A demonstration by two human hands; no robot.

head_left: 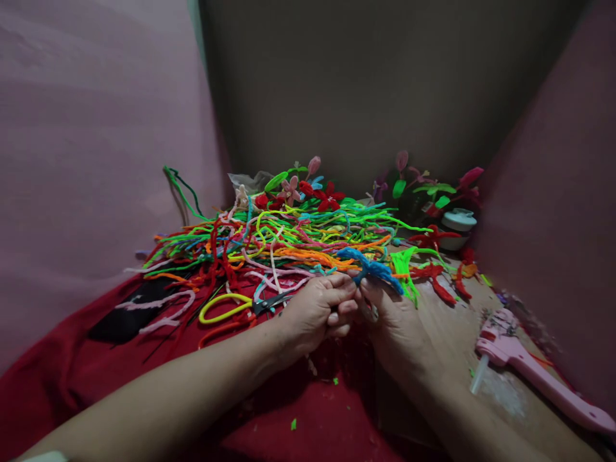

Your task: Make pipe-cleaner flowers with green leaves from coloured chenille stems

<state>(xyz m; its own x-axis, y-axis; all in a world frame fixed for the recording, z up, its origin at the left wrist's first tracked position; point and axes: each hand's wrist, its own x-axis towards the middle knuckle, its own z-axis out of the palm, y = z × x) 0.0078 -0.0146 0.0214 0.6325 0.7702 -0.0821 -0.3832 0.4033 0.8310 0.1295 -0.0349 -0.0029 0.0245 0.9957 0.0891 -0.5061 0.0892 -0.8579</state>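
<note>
Both hands meet near the middle of the head view, around a blue pipe-cleaner piece (373, 266) shaped into fuzzy loops like petals. The fingers of my left hand (323, 307) are closed in a pinch at its lower left end. My right hand (392, 321) grips its base between thumb and fingers; part of the base is hidden by the fingers. Just left of my left hand lie scissors (226, 308) with one yellow handle loop, the other loop orange. Beyond the hands spreads a large heap of coloured pipe cleaners (289, 234).
A pink glue gun (520, 362) with a clear glue stick lies at right on a board (450, 327). Red pipe-cleaner pieces (440, 285) and a lidded jar (459, 224) stand behind it. Finished fuzzy flowers (330, 197) sit at the back. Red cloth (269, 410) covers the front.
</note>
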